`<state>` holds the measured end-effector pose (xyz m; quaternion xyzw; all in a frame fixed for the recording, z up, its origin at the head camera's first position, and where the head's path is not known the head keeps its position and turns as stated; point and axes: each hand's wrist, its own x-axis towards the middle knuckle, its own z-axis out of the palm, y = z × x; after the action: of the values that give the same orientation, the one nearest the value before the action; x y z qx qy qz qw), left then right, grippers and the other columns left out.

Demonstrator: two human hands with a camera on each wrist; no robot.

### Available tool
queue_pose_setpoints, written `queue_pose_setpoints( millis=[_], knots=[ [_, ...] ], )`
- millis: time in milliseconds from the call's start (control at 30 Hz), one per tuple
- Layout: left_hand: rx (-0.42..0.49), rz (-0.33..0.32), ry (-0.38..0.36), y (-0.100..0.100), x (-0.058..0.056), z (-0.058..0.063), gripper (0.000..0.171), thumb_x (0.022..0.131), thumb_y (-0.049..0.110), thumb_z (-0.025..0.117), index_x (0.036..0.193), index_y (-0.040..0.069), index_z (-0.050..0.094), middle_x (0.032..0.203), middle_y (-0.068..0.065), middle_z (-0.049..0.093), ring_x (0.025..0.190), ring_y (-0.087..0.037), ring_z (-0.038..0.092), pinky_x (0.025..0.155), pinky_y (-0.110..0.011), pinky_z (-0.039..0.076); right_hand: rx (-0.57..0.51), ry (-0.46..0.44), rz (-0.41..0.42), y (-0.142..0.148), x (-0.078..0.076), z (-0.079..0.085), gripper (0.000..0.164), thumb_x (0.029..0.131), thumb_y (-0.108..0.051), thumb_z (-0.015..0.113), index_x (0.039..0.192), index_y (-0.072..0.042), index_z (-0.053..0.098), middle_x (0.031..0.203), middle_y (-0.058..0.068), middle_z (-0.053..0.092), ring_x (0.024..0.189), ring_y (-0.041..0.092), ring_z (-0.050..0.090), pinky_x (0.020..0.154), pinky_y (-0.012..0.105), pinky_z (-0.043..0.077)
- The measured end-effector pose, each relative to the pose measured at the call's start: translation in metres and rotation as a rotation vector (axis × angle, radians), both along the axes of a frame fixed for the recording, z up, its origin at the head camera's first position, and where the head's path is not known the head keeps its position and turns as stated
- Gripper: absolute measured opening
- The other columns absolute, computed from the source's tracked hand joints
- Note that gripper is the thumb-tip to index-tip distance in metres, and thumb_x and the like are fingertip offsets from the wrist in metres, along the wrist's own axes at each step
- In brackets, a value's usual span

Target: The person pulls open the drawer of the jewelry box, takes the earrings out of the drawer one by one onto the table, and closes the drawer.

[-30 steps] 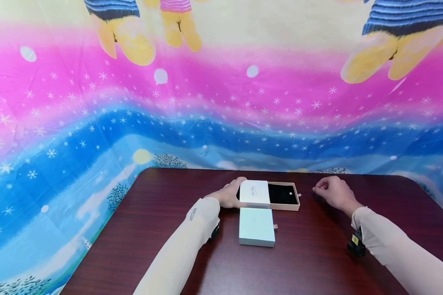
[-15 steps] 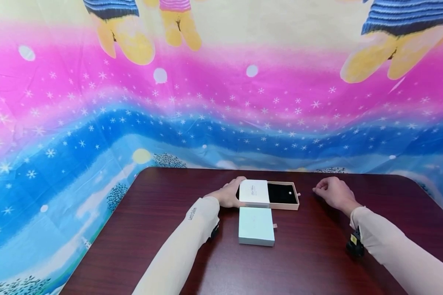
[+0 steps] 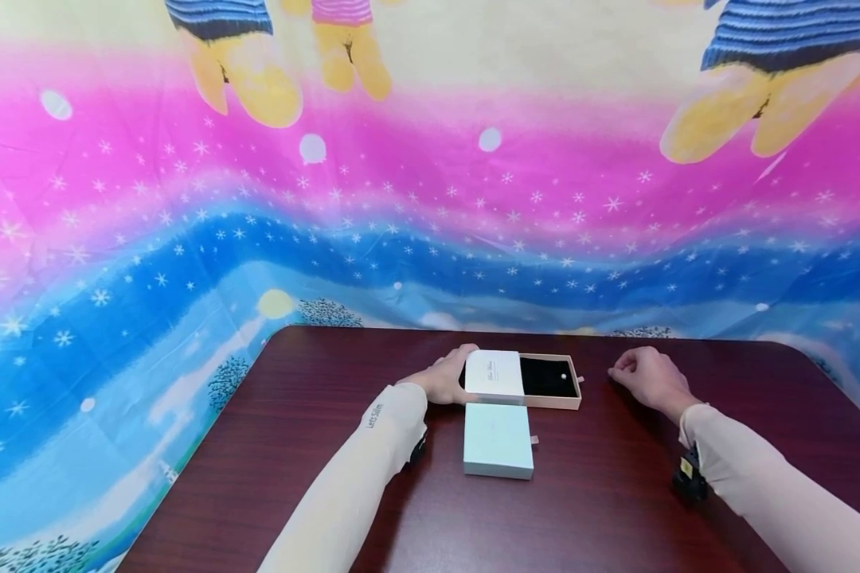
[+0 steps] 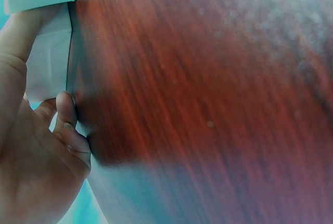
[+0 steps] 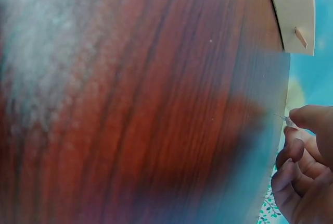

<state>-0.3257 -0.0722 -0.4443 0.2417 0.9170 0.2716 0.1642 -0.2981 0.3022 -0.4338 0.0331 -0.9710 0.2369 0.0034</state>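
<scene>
My left hand grips the left end of a white drawer-style jewellery box, thumb along its near side and fingers at the far side. The box's drawer is pulled out to the right, showing a black pouch with a small white button. To the right of the drawer, apart from it, my right hand pinches a tiny shiny stud with a thin pin between thumb and fingertips. A closed mint-green box lies just in front of the white one.
All of this is on a dark red-brown wooden table with rounded far corners. Behind it hangs a cloth printed with snowflakes. Short ribbon tabs stick out from the right sides of both boxes.
Almost nothing differs; my right hand has shifted very slightly, still pinching. The left hand and both boxes stay in place.
</scene>
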Motion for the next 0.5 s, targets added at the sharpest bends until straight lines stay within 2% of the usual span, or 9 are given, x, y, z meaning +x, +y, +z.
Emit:
queue_pose_setpoints(
  millis=[200, 500],
  knots=[
    [0.018, -0.005, 0.001, -0.0006, 0.0078, 0.0078, 0.092, 0.09, 0.028, 0.077, 0.159, 0.011, 0.018, 0.15, -0.013, 0.041, 0.129, -0.029, 0.044, 0.111, -0.047, 0.036, -0.001, -0.03, 0.007, 0.0034, 0.0006, 0.0006, 0.022, 0.098, -0.023, 0.063, 0.101, -0.004, 0.074, 0.093, 0.012, 0.072, 0.078, 0.021, 0.062, 0.066, 0.036, 0.047],
    [0.012, -0.007, 0.008, 0.0001, 0.0072, 0.0076, 0.091, 0.09, 0.027, 0.076, 0.158, 0.011, 0.018, 0.15, -0.013, 0.04, 0.128, -0.03, 0.043, 0.111, -0.046, 0.036, 0.009, -0.055, 0.021, 0.0077, -0.001, -0.002, 0.021, 0.097, -0.022, 0.062, 0.1, -0.005, 0.073, 0.094, 0.012, 0.071, 0.079, 0.02, 0.062, 0.066, 0.036, 0.047]
  ],
)
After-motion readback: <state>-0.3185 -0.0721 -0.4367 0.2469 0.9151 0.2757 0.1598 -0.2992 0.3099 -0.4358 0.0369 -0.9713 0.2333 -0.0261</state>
